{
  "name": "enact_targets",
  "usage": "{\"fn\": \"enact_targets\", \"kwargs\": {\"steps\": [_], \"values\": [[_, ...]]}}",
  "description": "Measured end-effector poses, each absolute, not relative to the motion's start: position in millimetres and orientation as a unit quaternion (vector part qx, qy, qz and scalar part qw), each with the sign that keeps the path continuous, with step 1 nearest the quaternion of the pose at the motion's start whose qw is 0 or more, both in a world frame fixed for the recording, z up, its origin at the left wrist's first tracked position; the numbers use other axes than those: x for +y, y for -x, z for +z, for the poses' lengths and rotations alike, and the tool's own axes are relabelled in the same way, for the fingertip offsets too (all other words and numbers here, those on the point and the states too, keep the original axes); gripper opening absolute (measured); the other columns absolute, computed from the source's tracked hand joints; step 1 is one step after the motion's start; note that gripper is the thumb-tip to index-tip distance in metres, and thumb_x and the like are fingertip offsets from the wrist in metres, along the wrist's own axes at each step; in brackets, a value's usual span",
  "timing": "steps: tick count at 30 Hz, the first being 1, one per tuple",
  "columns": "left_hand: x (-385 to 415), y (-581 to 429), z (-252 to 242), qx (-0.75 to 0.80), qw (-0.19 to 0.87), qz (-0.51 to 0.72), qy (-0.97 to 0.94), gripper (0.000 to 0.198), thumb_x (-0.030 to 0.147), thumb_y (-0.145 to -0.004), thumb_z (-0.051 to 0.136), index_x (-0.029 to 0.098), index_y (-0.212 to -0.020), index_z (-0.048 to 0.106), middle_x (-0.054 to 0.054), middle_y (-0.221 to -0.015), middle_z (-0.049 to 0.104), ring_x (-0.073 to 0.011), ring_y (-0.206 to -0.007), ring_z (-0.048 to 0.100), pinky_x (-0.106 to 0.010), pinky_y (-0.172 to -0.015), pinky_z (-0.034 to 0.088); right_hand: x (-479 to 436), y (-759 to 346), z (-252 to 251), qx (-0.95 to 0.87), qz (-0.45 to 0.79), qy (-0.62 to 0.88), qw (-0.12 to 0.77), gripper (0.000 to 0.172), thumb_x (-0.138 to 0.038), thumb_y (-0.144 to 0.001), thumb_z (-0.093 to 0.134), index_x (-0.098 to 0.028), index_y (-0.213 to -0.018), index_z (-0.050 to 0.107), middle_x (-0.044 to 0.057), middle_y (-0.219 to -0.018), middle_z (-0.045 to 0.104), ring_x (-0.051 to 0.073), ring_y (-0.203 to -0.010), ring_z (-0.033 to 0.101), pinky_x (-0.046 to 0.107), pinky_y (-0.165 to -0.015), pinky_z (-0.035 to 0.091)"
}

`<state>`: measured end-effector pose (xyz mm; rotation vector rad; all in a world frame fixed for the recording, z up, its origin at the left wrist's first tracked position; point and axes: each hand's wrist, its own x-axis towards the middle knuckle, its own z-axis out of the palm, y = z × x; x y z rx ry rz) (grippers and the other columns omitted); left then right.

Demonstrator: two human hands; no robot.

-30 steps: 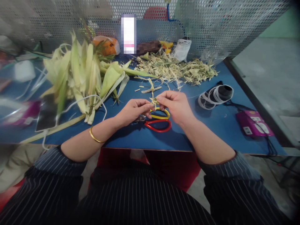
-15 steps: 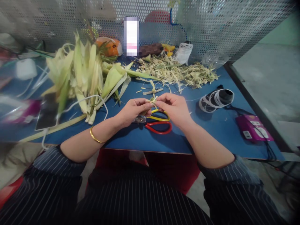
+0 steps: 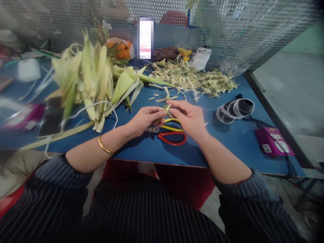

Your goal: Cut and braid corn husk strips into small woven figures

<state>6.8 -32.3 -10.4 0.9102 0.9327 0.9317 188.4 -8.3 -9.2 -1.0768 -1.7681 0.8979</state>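
A blue bench (image 3: 141, 148) is standing before a perforated panel (image 3: 220, 23). Above its near half, the left hand (image 3: 149, 118) is pinching a small husk piece (image 3: 166, 108) between closed thumb and fingers; the right hand (image 3: 191, 118) is meeting it opposite, thumb and forefinger slightly parted, though whether they are gripping cannot be told. The piece is probably weighing almost nothing, bending softly and risking tears, so its bunched middle is likely offering better hold than loose ends. Scissors (image 3: 172, 129) are lying towards the near edge, a thread-wound cone (image 3: 234, 110) is resting towards the right edge, and shreds (image 3: 189, 76) are spreading along the far edge.
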Motion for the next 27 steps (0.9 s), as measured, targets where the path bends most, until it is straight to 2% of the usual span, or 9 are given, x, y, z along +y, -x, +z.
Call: {"fn": "enact_targets", "kwargs": {"steps": [4, 9, 13, 15, 16, 19, 20, 23, 27], "values": [[-32.2, -6.3, -8.2, 0.422, 0.685, 0.427, -0.413, 0.017, 0.030, -0.082, 0.073, 0.015, -0.078, 0.065, 0.002, -0.065, 0.062, -0.0047, -0.053, 0.054, -0.018, -0.054, 0.045, -6.7, -188.1, -6.7, -0.676, 0.366, 0.449, 0.456, 0.024, -0.029, -0.087, 0.061, -0.021, -0.106, 0.073, 0.003, -0.093, 0.074, 0.012, -0.066, 0.064, 0.032, -0.070, 0.057], [-33.3, -6.5, -8.7, 0.448, 0.663, 0.413, -0.435, 0.019, 0.032, -0.081, 0.075, 0.016, -0.079, 0.065, 0.002, -0.067, 0.062, -0.0059, -0.055, 0.057, -0.019, -0.055, 0.046, -7.0, -186.3, -7.8, -0.688, 0.333, 0.468, 0.443, 0.011, -0.028, -0.084, 0.066, -0.019, -0.081, 0.071, -0.002, -0.064, 0.065, 0.012, -0.058, 0.058, 0.027, -0.060, 0.049], [-30.4, -4.3, -11.9, 0.445, 0.665, 0.422, -0.427, 0.023, 0.035, -0.081, 0.075, 0.016, -0.079, 0.063, 0.002, -0.068, 0.061, -0.0042, -0.048, 0.052, -0.017, -0.045, 0.037, -8.6, -188.1, -7.0, -0.712, 0.296, 0.474, 0.425, 0.014, -0.029, -0.088, 0.058, -0.019, -0.082, 0.067, -0.001, -0.066, 0.063, 0.012, -0.058, 0.056, 0.027, -0.060, 0.046], [-26.7, -0.2, -11.4, 0.436, 0.666, 0.442, -0.413, 0.020, 0.034, -0.082, 0.072, 0.015, -0.081, 0.065, 0.001, -0.071, 0.061, -0.0033, -0.048, 0.051, -0.016, -0.044, 0.036, -9.5, -191.0, -3.9, -0.758, 0.278, 0.464, 0.366, 0.013, -0.025, -0.089, 0.053, -0.019, -0.088, 0.064, 0.001, -0.073, 0.066, 0.013, -0.063, 0.059, 0.028, -0.064, 0.047], [-24.5, 2.3, -10.5, 0.431, 0.669, 0.454, -0.401, 0.018, 0.032, -0.083, 0.071, 0.015, -0.083, 0.067, 0.001, -0.073, 0.062, -0.0035, -0.050, 0.052, -0.016, -0.045, 0.037, -10.4, -192.5, -1.9, -0.798, 0.263, 0.448, 0.307, 0.012, -0.022, -0.086, 0.053, -0.018, -0.092, 0.063, 0.003, -0.079, 0.067, 0.015, -0.068, 0.061, 0.029, -0.067, 0.048], [-18.7, 9.8, -6.8, 0.425, 0.681, 0.478, -0.356, 0.016, 0.030, -0.083, 0.068, 0.014, -0.086, 0.069, 0.000, -0.076, 0.063, -0.0044, -0.055, 0.054, -0.017, -0.048, 0.041, -16.1, -194.4, 3.0, -0.914, 0.164, 0.363, 0.081, 0.033, -0.017, -0.074, 0.058, -0.015, -0.106, 0.063, 0.011, -0.099, 0.068, 0.024, -0.088, 0.062, 0.033, -0.073, 0.047], [-17.3, 11.7, -5.8, 0.427, 0.683, 0.484, -0.341, 0.016, 0.030, -0.082, 0.067, 0.014, -0.085, 0.069, -0.001, -0.075, 0.063, -0.0044, -0.054, 0.054, -0.017, -0.047, 0.040, -18.6, -194.1, 3.9, -0.931, 0.124, 0.343, 0.036, 0.041, -0.016, -0.072, 0.057, -0.014, -0.113, 0.062, 0.013, -0.103, 0.066, 0.026, -0.093, 0.061, 0.034, -0.074, 0.046], [-14.0, 15.0, -3.7, 0.433, 0.681, 0.502, -0.311, 0.016, 0.029, -0.080, 0.068, 0.014, -0.086, 0.069, 0.000, -0.072, 0.062, -0.0046, -0.052, 0.051, -0.017, -0.045, 0.038, -24.4, -191.7, 4.2, -0.946, 0.046, 0.321, -0.019, 0.054, -0.014, -0.073, 0.052, -0.013, -0.126, 0.058, 0.014, -0.101, 0.065, 0.027, -0.093, 0.060, 0.034, -0.071, 0.044], [-8.5, 19.8, -1.7, 0.442, 0.659, 0.535, -0.291, 0.018, 0.030, -0.076, 0.070, 0.016, -0.087, 0.068, 0.001, -0.065, 0.059, -0.0059, -0.050, 0.049, -0.019, -0.044, 0.035, -24.6, -191.3, 3.3, -0.941, 0.014, 0.333, -0.058, 0.058, -0.017, -0.075, 0.052, -0.014, -0.133, 0.055, 0.013, -0.094, 0.067, 0.022, -0.072, 0.060, 0.031, -0.059, 0.038]]}}
